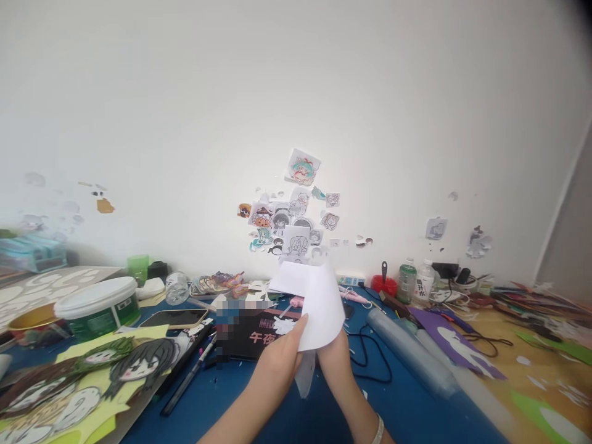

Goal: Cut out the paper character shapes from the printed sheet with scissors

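A curved sheet of white paper [324,308] is held up over the middle of the blue table. My left hand [284,348] grips its lower left edge, thumb on the near side. My right hand [335,354] is at the bottom right of the sheet and holds it from behind; its fingers are mostly hidden by the paper. Below the hands a pale translucent strip [305,375] hangs or lies, I cannot tell which. Small white paper scraps [284,325] lie on a black box with pink lettering [259,338] just beyond my left hand.
Coloured paper drawings [139,364], a phone [173,317] and a white-lidded green tub [99,305] are at left. Rightward are a clear plastic roll [409,351], a black cable [386,370], bottles [407,280] and purple paper [456,339]. Cut-out drawings [296,240] cover part of the wall.
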Motion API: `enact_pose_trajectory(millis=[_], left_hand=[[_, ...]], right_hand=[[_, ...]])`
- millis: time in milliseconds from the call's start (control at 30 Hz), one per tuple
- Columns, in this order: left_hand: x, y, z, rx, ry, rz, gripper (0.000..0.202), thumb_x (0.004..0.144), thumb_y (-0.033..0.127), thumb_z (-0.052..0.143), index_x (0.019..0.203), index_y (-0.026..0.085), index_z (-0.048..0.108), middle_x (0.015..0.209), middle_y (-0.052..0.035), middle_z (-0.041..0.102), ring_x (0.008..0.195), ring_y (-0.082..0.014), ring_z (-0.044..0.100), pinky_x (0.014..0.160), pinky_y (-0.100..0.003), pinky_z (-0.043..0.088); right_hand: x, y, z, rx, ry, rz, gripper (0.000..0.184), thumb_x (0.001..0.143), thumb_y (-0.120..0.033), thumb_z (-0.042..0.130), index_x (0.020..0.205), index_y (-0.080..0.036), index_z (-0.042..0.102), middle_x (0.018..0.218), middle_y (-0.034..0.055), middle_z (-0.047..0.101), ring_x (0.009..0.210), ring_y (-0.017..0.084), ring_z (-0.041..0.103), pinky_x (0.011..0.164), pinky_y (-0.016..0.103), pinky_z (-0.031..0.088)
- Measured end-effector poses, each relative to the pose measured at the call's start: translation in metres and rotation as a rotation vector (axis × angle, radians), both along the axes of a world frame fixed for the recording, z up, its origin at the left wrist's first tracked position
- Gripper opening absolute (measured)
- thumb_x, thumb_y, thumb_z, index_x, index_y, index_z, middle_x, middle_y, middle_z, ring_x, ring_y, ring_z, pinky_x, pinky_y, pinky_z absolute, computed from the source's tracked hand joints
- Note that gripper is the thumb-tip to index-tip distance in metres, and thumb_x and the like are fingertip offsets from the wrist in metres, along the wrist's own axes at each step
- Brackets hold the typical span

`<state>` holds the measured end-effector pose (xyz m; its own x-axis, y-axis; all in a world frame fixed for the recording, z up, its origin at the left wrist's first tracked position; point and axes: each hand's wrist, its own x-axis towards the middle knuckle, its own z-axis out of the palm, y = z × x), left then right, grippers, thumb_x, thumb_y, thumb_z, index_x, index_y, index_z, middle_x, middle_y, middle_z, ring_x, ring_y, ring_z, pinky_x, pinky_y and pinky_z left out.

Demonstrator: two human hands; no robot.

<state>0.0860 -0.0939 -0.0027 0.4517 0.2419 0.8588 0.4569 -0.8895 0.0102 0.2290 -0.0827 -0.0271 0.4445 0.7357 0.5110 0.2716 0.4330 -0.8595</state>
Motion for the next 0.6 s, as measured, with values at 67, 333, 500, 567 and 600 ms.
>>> enact_pose_trajectory(millis=[67,333,500,567,600], left_hand=[[-0.004,0.002,0.004,-0.083,-0.025,0.015,0.045,0.085,0.015,0.034,0.130,0.017,0.036,0.105,-0.0122,0.065,0.083,-0.0171,0.065,0.068,-0.023,0.052],[-0.026,0.022,0.029,-0.585,-0.367,0.128,0.032,0.083,0.030,0.037,0.103,0.017,0.058,0.087,-0.0062,0.069,0.075,-0.0188,0.064,0.065,-0.028,0.050],[-0.042,0.043,0.036,-0.668,-0.577,0.103,0.033,0.077,0.039,0.044,0.089,0.015,0.063,0.090,-0.0073,0.067,0.088,-0.0236,0.059,0.076,-0.032,0.046],[-0.050,0.049,0.036,-0.720,-0.664,0.093,0.035,0.075,0.043,0.047,0.090,0.015,0.062,0.089,-0.0070,0.066,0.086,-0.0243,0.059,0.073,-0.031,0.046],[-0.053,0.052,0.036,-0.749,-0.724,0.072,0.037,0.075,0.045,0.048,0.092,0.015,0.062,0.087,-0.0065,0.066,0.084,-0.0240,0.059,0.070,-0.031,0.046]], right_hand=[[0.002,-0.006,0.004,0.013,0.001,-0.013,0.057,0.065,-0.027,0.059,0.119,-0.013,0.049,0.089,0.0095,0.063,0.079,0.023,0.061,0.059,0.027,0.049],[0.010,-0.015,0.013,-0.009,0.035,0.046,0.050,0.071,-0.029,0.056,0.117,-0.009,0.048,0.076,0.0069,0.061,0.057,0.014,0.054,0.051,0.023,0.045],[0.009,-0.011,0.012,0.020,0.095,0.153,0.049,0.068,-0.031,0.061,0.112,-0.012,0.051,0.074,0.0042,0.058,0.058,0.012,0.051,0.053,0.022,0.044],[0.008,-0.013,0.012,0.026,0.143,0.261,0.050,0.067,-0.037,0.064,0.110,-0.013,0.052,0.071,0.0028,0.056,0.056,0.011,0.050,0.052,0.022,0.043],[0.007,-0.015,0.013,0.027,0.163,0.331,0.051,0.067,-0.041,0.065,0.108,-0.013,0.052,0.069,0.0020,0.055,0.055,0.011,0.050,0.050,0.022,0.043]])
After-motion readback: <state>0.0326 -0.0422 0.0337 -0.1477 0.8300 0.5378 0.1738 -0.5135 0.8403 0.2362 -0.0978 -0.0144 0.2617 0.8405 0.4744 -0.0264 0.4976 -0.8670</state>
